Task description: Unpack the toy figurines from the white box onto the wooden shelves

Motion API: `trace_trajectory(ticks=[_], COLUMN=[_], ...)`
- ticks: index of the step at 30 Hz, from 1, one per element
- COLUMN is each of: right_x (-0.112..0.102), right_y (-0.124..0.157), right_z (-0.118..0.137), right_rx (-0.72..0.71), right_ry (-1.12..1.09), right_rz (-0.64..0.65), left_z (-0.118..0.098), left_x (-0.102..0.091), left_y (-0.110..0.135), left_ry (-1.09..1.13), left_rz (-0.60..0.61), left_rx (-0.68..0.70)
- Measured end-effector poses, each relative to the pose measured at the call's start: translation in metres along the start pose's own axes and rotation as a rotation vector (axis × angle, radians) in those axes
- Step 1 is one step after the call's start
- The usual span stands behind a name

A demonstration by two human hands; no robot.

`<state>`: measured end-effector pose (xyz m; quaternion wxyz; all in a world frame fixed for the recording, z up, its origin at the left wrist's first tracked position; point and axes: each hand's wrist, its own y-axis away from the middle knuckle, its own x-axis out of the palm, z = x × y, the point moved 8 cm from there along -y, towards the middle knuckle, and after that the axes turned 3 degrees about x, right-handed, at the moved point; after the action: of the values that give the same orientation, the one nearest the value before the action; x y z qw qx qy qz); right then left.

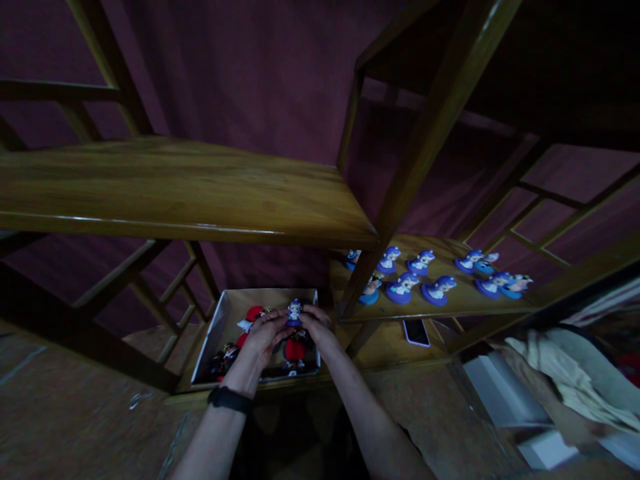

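A small blue figurine (294,312) is pinched between the fingertips of both my hands, held upright over an open cardboard box (215,327). My left hand (263,337), with a black band on its wrist, closes on the figurine from the left. My right hand (316,327) closes on it from the right. Inside the box lie several red and dark figurines (295,350). On a lower wooden shelf (450,303) to the right stand several matching blue figurines (400,288) in rows.
A broad wooden shelf (175,193) juts out above the box at the left. Slanted wooden posts (425,133) frame the shelving. A phone (416,331) lies on the bottom board. White boxes and a pale cloth (560,380) lie at the lower right.
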<state>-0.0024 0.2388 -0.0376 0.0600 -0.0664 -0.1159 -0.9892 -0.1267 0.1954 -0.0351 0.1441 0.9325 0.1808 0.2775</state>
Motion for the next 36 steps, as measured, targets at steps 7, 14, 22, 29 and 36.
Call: trace_trajectory(ticks=[7,14,22,29,36], right_x=[0.002,0.006,0.007,0.006,0.005], right_y=[-0.001,-0.004,0.001,0.002,-0.003], right_z=[-0.002,-0.007,0.002,0.003,-0.004], right_rx=[-0.022,-0.003,-0.054,-0.039,-0.01], right_ry=[-0.11,-0.221,-0.262,-0.276,-0.33], right_rz=[0.057,0.066,0.088,0.029,0.042], left_z=[0.0,-0.004,-0.007,-0.015,-0.021], left_x=[-0.001,-0.004,0.003,0.007,0.015], left_y=[-0.004,-0.005,-0.002,0.004,0.006], left_ry=[0.018,0.053,0.018,-0.124,-0.22], left_rz=[0.023,-0.009,0.101,0.096,0.126], left_rx=[0.002,-0.005,0.025,0.151,0.233])
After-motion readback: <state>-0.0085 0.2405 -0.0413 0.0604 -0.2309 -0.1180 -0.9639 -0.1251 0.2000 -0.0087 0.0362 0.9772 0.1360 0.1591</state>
